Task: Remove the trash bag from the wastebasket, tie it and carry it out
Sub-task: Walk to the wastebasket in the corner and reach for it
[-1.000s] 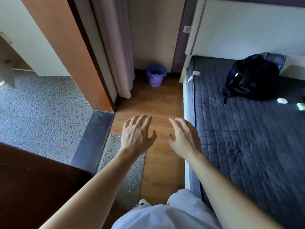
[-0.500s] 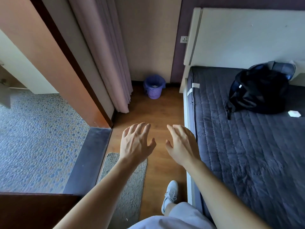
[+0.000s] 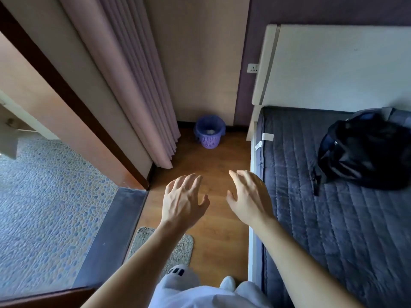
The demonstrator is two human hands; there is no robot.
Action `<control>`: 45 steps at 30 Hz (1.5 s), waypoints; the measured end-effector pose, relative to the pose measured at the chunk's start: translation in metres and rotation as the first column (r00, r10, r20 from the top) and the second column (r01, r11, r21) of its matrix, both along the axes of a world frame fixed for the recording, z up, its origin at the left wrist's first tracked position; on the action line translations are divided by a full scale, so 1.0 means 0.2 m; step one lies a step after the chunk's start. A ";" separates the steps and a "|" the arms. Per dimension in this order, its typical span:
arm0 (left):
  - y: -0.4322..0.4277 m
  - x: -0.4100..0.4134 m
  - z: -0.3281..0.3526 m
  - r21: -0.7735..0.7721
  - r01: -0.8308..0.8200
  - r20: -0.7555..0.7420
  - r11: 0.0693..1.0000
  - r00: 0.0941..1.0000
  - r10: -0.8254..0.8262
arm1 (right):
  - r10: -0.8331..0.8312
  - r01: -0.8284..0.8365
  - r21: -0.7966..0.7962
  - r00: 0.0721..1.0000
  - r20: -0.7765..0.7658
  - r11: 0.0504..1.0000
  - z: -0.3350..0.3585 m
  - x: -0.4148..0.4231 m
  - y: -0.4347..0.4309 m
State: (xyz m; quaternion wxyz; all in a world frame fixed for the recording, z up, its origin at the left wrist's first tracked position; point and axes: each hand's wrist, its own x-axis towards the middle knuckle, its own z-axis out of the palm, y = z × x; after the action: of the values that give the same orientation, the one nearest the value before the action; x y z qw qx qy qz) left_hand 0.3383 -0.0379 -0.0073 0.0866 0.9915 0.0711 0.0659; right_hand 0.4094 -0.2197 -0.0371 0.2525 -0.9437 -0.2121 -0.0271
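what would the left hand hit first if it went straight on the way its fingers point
Probably the purple wastebasket in the corner. The left hand points up the strip of wooden floor toward it, and nothing stands between them. The curtain hangs left of that line. Depth is hard to judge here.

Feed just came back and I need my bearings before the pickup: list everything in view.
floor: one, brown wood, centre
pebble floor: one, blue-grey, left
curtain: one, pale pink, hanging upper left
bed: one, dark grey quilted cover, right
headboard: one, white, at the bed's far end
backpack: one, black, on the bed
wall socket: one, white, left of the headboard
wastebasket: one, purple, far corner between curtain and bed
trash bag: one, purple-blue, lining the wastebasket
mat: one, grey-beige, on the near floor
shoes: two, white, bottom edge
left hand: open, empty, above the floor
right hand: open, empty, beside the bed's edge
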 end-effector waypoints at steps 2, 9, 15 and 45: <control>0.02 0.07 -0.01 -0.002 -0.008 -0.013 1.000 1.000 0.008 | 0.012 -0.012 -0.013 1.000 -0.002 1.000 -0.01 0.07 0.02; 0.14 0.39 -0.06 -0.030 -0.021 -0.007 0.999 1.000 0.020 | 0.044 -0.043 0.016 0.997 -0.069 0.999 -0.12 0.37 0.15; 0.36 0.78 -0.08 -0.059 -0.018 0.015 0.998 1.000 0.019 | 0.017 -0.018 -0.005 0.994 -0.104 1.000 -0.13 0.76 0.33; 0.98 2.41 -0.19 -0.089 -0.064 0.002 0.994 0.998 0.064 | 0.006 -0.015 -0.132 0.998 -0.065 0.991 -0.17 2.40 0.92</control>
State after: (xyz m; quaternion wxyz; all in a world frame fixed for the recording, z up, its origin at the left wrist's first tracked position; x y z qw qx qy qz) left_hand 0.8203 0.1580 -0.0448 0.1285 0.9838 0.1054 0.0677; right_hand 0.8886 -0.0355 -0.0715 0.1961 -0.9576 -0.2102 0.0188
